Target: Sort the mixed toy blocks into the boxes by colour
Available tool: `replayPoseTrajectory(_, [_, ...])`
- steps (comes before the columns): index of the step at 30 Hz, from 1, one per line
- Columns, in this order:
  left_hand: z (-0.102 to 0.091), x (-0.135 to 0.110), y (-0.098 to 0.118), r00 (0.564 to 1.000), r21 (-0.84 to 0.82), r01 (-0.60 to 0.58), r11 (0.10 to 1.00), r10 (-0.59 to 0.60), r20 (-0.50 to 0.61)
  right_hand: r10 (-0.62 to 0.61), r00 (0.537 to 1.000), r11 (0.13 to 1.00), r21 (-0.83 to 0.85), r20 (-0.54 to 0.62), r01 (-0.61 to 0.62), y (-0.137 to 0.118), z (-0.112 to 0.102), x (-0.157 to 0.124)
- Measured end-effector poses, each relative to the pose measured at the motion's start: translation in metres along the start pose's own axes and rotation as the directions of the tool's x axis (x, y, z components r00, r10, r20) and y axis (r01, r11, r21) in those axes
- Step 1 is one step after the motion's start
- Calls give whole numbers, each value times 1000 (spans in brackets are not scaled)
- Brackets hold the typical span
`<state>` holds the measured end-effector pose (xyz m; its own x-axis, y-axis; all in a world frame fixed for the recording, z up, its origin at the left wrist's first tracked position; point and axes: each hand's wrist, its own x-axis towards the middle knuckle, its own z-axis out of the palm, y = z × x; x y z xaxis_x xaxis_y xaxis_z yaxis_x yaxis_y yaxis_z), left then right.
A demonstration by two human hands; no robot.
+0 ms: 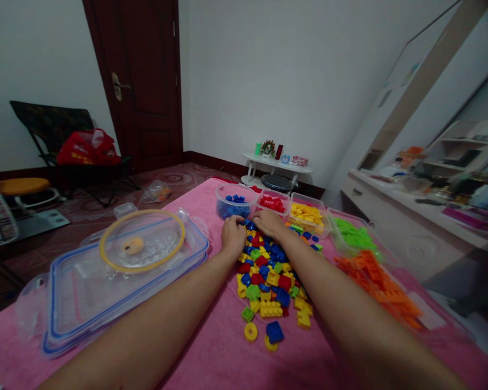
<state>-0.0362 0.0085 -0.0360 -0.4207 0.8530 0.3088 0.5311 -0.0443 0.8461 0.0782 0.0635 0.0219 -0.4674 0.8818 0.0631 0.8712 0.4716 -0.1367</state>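
Note:
A heap of mixed plastic building blocks point(268, 276), blue, red, yellow and green, lies on a pink cloth point(219, 352). My left hand point(232, 235) rests at the heap's far edge with its fingers curled down into the blocks. Beside it my right hand point(268, 222) is likewise curled over the far end of the heap. What either hand holds is hidden under the fingers. Just beyond them stand a round tub of blue blocks point(232, 203), a tub of red blocks point(273, 202) and a tub of yellow blocks point(308, 214).
Green blocks point(353, 235) and orange blocks point(380, 284) fill clear containers on the right. Stacked clear lids point(117, 276), one round with a yellow rim, lie at the left. A white dresser point(406, 216) stands right; a small white table point(277, 165), folding chair and dark door lie beyond.

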Motion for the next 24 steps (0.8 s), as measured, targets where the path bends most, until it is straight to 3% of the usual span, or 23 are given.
replayPoseTrajectory(7, [1, 1, -1, 999, -5, -39, 999, 39, 19, 7, 1000, 997, 82, 13, -8, -5, 9, -1])
replayPoseTrajectory(12, [-3, 1, 2, 996, -31, -53, 998, 56, 71, -74, 996, 977, 203, 57, 61, -6, -4, -17])
replayPoseTrajectory(14, [-4, 0, 2, 993, -55, -56, 997, 61, 101, -113, 993, 943, 320, 43, 93, 0, -16, -29])
replayPoseTrajectory(16, [-4, 0, 2, 991, -76, -43, 996, 52, 121, -93, 996, 852, 516, -15, 87, 13, -28, -41])
replayPoseTrajectory(18, [-3, -1, 2, 989, -91, -26, 996, 39, 141, 76, 992, 766, 643, -98, 5, 33, -35, -52])
replayPoseTrajectory(19, [-2, -1, 2, 988, -96, -17, 995, 32, 151, 207, 966, 769, 636, -156, -62, 45, -36, -57])
replayPoseTrajectory(22, [-1, -1, 1, 985, -116, 1, 993, 20, 174, 524, 785, 822, 438, -331, -364, 78, -28, -70])
replayPoseTrajectory(23, [-1, -1, 1, 984, -123, 1, 992, 21, 177, 559, 754, 815, 400, -347, -420, 87, -22, -73])
replayPoseTrajectory(24, [-1, -1, 1, 983, -130, -4, 991, 27, 181, 554, 759, 816, 403, -341, -415, 94, -15, -76])
